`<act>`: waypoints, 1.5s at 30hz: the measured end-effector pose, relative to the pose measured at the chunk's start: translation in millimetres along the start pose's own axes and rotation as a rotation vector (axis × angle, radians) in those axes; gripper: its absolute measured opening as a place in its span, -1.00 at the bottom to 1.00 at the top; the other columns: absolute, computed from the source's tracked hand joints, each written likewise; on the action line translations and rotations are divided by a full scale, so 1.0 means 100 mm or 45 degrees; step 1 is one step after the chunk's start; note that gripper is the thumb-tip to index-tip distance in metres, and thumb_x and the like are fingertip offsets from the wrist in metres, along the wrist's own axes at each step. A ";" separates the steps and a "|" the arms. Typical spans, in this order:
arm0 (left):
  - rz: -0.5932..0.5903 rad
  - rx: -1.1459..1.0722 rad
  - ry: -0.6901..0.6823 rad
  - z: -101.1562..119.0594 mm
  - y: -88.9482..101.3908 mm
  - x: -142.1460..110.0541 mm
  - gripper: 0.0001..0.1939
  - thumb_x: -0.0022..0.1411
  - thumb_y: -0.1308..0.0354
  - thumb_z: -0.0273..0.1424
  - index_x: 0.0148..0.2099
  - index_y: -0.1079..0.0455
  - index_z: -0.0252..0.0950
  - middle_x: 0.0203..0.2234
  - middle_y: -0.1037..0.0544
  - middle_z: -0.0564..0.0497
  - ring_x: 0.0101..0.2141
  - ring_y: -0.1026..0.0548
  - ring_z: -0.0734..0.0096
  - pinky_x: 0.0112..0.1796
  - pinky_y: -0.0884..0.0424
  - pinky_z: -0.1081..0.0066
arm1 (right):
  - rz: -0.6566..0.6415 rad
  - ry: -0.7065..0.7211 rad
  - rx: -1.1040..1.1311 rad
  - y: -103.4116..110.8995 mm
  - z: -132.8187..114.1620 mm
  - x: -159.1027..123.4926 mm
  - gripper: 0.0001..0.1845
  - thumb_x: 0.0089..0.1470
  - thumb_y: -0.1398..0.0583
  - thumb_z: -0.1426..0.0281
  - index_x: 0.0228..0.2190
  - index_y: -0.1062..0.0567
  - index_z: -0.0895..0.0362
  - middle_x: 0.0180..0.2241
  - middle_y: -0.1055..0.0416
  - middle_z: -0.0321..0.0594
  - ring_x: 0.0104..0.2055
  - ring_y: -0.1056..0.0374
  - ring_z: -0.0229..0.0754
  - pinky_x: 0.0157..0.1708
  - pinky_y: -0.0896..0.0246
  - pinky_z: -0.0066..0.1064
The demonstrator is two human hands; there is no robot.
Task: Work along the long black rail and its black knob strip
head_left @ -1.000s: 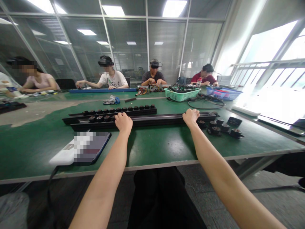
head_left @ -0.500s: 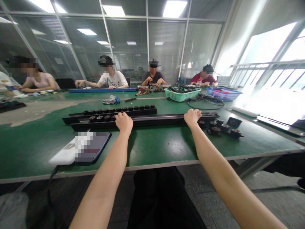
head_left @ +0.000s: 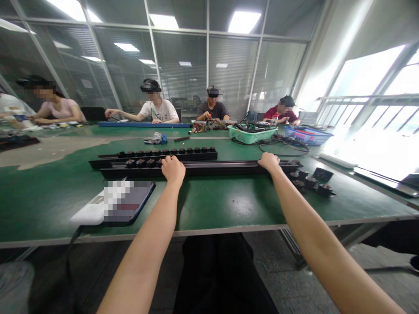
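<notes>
A long black rail [head_left: 225,170] with a channel along its top lies crosswise in front of me. Curled over its left part is my left hand [head_left: 173,169], closed, right beside a row of small round black pieces [head_left: 140,163] seated in the channel. My right hand [head_left: 269,162] is closed on the same rail towards its right end; its fingertips are hidden behind the hand. Behind it, a shorter black bar [head_left: 193,154] carries a line of similar round pieces. Several loose black round pieces [head_left: 309,181] lie on the table to the right of my right hand.
A phone [head_left: 134,203] and a white device [head_left: 94,209] lie at the table's [head_left: 222,209] front left. Farther back are a grey-blue cloth [head_left: 156,138], a green basket [head_left: 252,135] of cables and a blue basket [head_left: 309,135]. Several people work across the table.
My right hand has slid a little to the right along the rail, and its raised fingers have lowered. My left hand stays on the rail. The view has tilted slightly.
</notes>
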State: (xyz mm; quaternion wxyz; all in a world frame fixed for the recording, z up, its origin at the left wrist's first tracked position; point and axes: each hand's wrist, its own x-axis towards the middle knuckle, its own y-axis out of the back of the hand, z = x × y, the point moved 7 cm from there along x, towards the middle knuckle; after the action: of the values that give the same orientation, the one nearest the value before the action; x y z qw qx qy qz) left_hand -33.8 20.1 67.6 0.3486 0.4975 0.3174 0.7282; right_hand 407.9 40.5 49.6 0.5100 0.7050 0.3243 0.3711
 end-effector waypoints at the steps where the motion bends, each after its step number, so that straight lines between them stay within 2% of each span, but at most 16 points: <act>1: -0.001 -0.002 0.000 0.00 -0.01 0.00 -0.57 0.41 0.09 -0.45 0.17 -0.46 -0.44 0.13 -0.48 -0.38 0.19 -0.37 -0.15 0.11 -0.42 0.06 | -0.019 0.035 -0.011 0.00 0.02 0.04 -0.55 0.19 -0.26 0.38 0.08 -0.59 0.30 0.06 -0.52 0.27 0.16 -0.41 0.20 0.08 -0.22 -0.10; 5: -0.006 -0.003 -0.002 -0.02 -0.03 0.01 -0.58 0.42 0.08 -0.45 0.17 -0.45 -0.45 0.12 -0.47 -0.39 0.20 -0.37 -0.14 0.12 -0.41 0.06 | -0.035 0.228 -0.034 -0.04 0.14 0.13 -0.66 0.19 -0.27 0.24 -0.11 -0.63 0.21 -0.09 -0.61 0.08 0.06 -0.47 0.15 0.06 -0.21 -0.11; 8: -0.006 0.014 -0.007 -0.03 -0.05 0.02 -0.58 0.43 0.09 -0.45 0.17 -0.45 -0.44 0.12 -0.48 -0.37 0.20 -0.37 -0.13 0.11 -0.42 0.08 | 0.090 0.382 0.045 -0.07 0.21 0.12 -0.64 0.20 -0.25 0.14 -0.14 -0.60 0.15 -0.08 -0.61 0.03 0.04 -0.48 0.14 0.05 -0.20 -0.12; 10: -0.007 0.031 -0.006 -0.04 -0.07 0.03 -0.58 0.43 0.10 -0.45 0.18 -0.45 -0.44 0.12 -0.48 -0.37 0.20 -0.37 -0.13 0.11 -0.43 0.08 | 0.142 0.425 0.111 -0.12 0.26 0.11 -0.63 0.20 -0.23 0.09 -0.16 -0.59 0.13 -0.11 -0.61 0.01 0.02 -0.48 0.15 0.04 -0.20 -0.12; 15: -0.007 0.042 -0.004 -0.04 -0.11 0.05 -0.57 0.41 0.08 -0.45 0.18 -0.45 -0.43 0.12 -0.48 -0.38 0.20 -0.37 -0.13 0.10 -0.43 0.06 | 0.184 0.348 0.242 -0.25 0.42 0.15 -0.56 0.18 -0.20 0.03 -0.13 -0.59 0.09 -0.15 -0.61 -0.03 0.01 -0.45 0.18 0.02 -0.19 -0.08; 22: 0.004 0.012 -0.002 0.00 -0.08 0.03 -0.58 0.41 0.06 -0.45 0.18 -0.46 -0.43 0.12 -0.48 -0.38 0.20 -0.37 -0.14 0.12 -0.43 0.04 | 0.251 0.234 0.277 -0.27 0.68 0.25 -0.52 0.14 -0.20 0.03 -0.10 -0.62 0.10 -0.13 -0.61 0.00 0.03 -0.42 0.20 0.06 -0.17 -0.02; 36: -0.003 0.022 -0.008 0.01 -0.09 0.03 -0.58 0.42 0.08 -0.44 0.18 -0.45 -0.45 0.14 -0.47 -0.38 0.21 -0.36 -0.15 0.13 -0.42 0.06 | 0.260 0.200 0.413 -0.24 0.76 0.29 -0.58 0.06 -0.27 0.02 -0.21 -0.59 0.08 -0.19 -0.57 -0.03 -0.03 -0.40 0.17 0.06 -0.17 0.01; 40: -0.002 0.019 -0.006 0.00 -0.10 0.04 -0.57 0.42 0.08 -0.43 0.18 -0.45 -0.47 0.14 -0.47 -0.39 0.21 -0.36 -0.16 0.14 -0.42 0.05 | 0.242 0.204 0.458 -0.25 0.81 0.32 -0.50 0.02 -0.30 -0.09 -0.25 -0.55 0.07 -0.24 -0.56 -0.05 -0.08 -0.41 0.16 0.05 -0.20 0.02; 45: -0.002 0.002 0.002 0.01 -0.09 0.03 -0.57 0.41 0.06 -0.44 0.19 -0.46 -0.44 0.14 -0.47 -0.38 0.22 -0.36 -0.16 0.14 -0.42 0.03 | 0.244 0.201 0.403 -0.26 0.87 0.37 -0.41 -0.02 -0.30 -0.17 -0.25 -0.58 0.09 -0.18 -0.58 0.01 -0.01 -0.41 0.23 0.10 -0.19 0.08</act>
State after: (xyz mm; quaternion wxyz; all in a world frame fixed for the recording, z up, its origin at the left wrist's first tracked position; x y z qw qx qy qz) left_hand -32.2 28.0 62.4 0.3484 0.4970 0.3184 0.7282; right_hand 498.8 36.6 14.2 0.3282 0.7727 0.3489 0.4166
